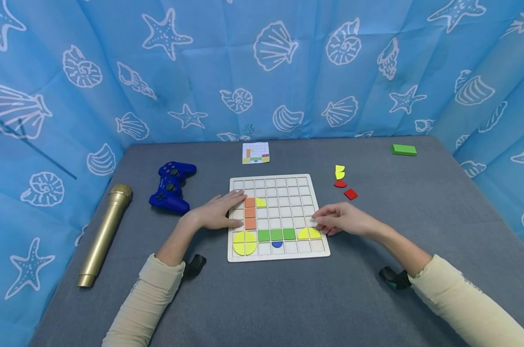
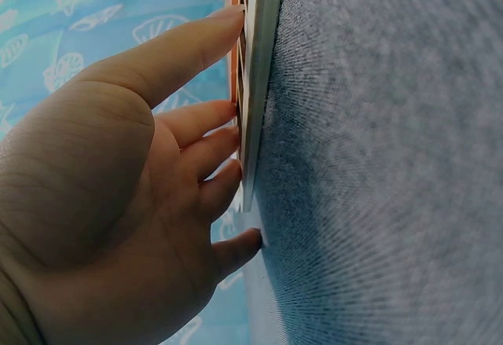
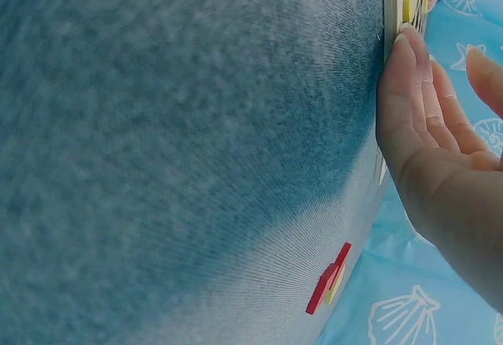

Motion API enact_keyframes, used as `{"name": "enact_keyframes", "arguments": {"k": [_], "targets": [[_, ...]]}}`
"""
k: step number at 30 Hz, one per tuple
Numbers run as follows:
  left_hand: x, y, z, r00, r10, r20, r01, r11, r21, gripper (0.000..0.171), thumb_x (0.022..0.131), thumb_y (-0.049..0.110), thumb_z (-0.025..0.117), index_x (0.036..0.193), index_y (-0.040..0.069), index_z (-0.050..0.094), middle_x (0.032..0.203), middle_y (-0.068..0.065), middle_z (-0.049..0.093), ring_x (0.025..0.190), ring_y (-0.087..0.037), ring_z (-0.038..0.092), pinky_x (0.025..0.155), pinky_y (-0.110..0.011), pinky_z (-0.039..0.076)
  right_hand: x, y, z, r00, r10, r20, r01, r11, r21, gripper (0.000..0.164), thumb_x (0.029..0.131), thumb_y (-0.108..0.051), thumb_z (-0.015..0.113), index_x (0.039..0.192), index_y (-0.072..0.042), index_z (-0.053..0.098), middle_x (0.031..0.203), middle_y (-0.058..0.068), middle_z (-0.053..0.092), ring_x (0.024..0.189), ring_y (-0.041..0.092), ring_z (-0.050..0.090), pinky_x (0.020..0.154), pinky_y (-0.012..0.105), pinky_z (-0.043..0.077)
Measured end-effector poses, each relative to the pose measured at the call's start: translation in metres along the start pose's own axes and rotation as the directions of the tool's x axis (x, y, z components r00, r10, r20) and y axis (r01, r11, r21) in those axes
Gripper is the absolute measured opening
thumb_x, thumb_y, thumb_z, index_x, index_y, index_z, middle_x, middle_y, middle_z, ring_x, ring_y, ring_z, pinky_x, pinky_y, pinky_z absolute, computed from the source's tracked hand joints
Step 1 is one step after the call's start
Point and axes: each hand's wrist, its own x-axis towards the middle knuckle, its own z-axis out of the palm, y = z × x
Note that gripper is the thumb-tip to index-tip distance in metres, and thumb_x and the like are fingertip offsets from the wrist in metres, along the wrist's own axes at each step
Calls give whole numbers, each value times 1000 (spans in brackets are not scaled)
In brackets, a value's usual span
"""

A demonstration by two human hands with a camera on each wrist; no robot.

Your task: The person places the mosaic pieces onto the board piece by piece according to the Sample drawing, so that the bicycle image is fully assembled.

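Note:
A white grid board lies flat on the table. My left hand rests on its left edge, fingers spread and fairly straight. At the right edge my right hand touches the board with its fingertips, above a yellow half-circle; no piece shows in its fingers. On the board lie orange squares, a yellow quarter-circle, a yellow circle, green squares and a blue half-circle. In the left wrist view, the left hand's thumb and fingers meet the board's edge.
Two yellow pieces, a red rounded piece and a red square lie right of the board. Behind it is a pattern card. A blue game controller and gold microphone sit left, a green block far right.

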Motion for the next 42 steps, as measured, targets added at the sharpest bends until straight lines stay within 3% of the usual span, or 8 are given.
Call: {"name": "enact_keyframes", "arguments": {"k": [7, 15, 18, 21, 26, 32, 38, 42], "targets": [[1, -1, 1, 1000, -1, -2, 1, 1000, 0, 79, 93, 40, 60, 153, 8, 20, 158, -9, 13, 144, -24, 5, 112, -51, 7, -1, 2, -5, 1000, -8, -31, 7, 1000, -9, 38, 97, -20, 58, 125, 6, 56, 105, 13, 67, 92, 25, 64, 80, 35, 53], [0, -2, 1, 1000, 4, -3, -4, 1000, -11, 79, 93, 39, 60, 153, 8, 19, 158, -10, 13, 144, -24, 5, 112, -51, 7, 2, 13, -23, 998, 29, -48, -22, 990, 141, 47, 97, -24, 57, 130, 9, 50, 111, 18, 62, 96, 25, 61, 85, 33, 51], [-1, -2, 1, 1000, 0, 1, 0, 1000, -17, 79, 93, 39, 60, 153, 8, 19, 158, -9, 13, 144, -23, 5, 112, -51, 6, 1, 13, -33, 994, 50, -97, -30, 978, 204, 53, 98, -28, 56, 133, 9, 46, 114, 18, 60, 96, 21, 62, 86, 32, 51], [-1, -2, 1, 1000, -1, 3, 1, 1000, -16, 79, 93, 40, 60, 153, 8, 19, 158, -9, 12, 144, -23, 5, 112, -51, 6, 1, 14, -45, 978, 66, -198, -13, 966, 260, 56, 98, -30, 55, 136, 10, 41, 113, 16, 62, 96, 15, 63, 88, 31, 50], [-1, -3, 1, 1000, 1, 0, -1, 1000, -15, 79, 93, 40, 60, 153, 8, 19, 158, -10, 12, 144, -23, 5, 113, -50, 7, 2, 22, -66, 927, 125, -354, 12, 932, 361, 60, 98, -29, 55, 140, 8, 35, 107, 5, 63, 92, 7, 63, 88, 28, 49], [1, -4, 1, 1000, 1, 1, -1, 1000, -6, 79, 93, 41, 59, 153, 9, 19, 158, -9, 13, 144, -23, 5, 113, -50, 7, 2, 36, -86, 903, 167, -396, 27, 897, 442, 64, 98, -29, 54, 144, 9, 29, 101, -3, 63, 91, 5, 62, 86, 26, 49], [0, -3, 0, 1000, 7, -5, -7, 1000, -9, 78, 93, 39, 59, 153, 8, 19, 158, -11, 13, 144, -24, 6, 113, -50, 8, 5, 42, -100, 875, 176, -451, 93, 854, 513, 59, 97, -30, 55, 139, 7, 35, 93, -4, 67, 90, 7, 64, 82, 24, 51], [-1, -1, -1, 1000, 5, 1, -5, 1000, -7, 78, 94, 39, 59, 153, 7, 19, 158, -10, 13, 144, -24, 5, 113, -50, 7, 11, 46, -110, 865, 149, -479, 122, 864, 489, 59, 98, -31, 53, 139, 8, 35, 92, -5, 66, 89, 6, 63, 81, 23, 51]]}}
